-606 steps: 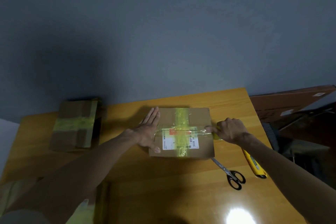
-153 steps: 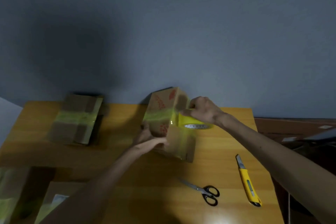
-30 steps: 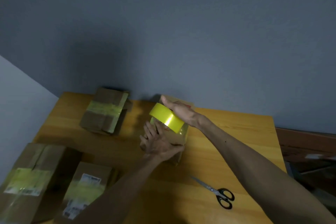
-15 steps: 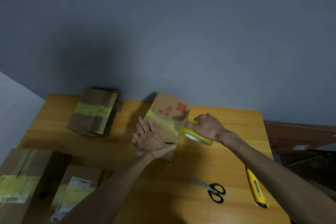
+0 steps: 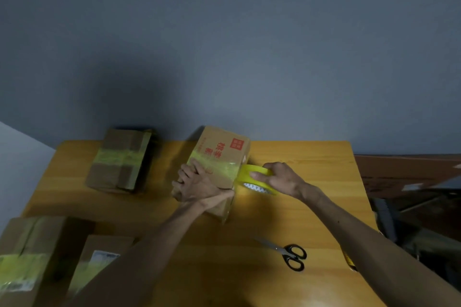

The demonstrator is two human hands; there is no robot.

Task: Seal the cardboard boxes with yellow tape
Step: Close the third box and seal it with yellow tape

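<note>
One head-worn wide-angle view, facing forward and down, close over worktop (image 5: 299,157). Wall (image 5: 249,45) fills frame beyond left hand (image 5: 197,187), right hand (image 5: 282,179).

The tilted cardboard box (image 5: 219,157) at the centre of the frame carries a red square mark (image 5: 237,144) near its upper right corner, with large red characters (image 5: 220,146) printed beside it and a fainter red line along its left edge, all turned sideways and too blurred to read. The smaller box (image 5: 109,242) at the lower left bears a white printed label (image 5: 104,255) whose text is too small to make out. The yellow tape roll (image 5: 257,172) shows white and dark print (image 5: 254,187) on its inner core, also unreadable.
</note>
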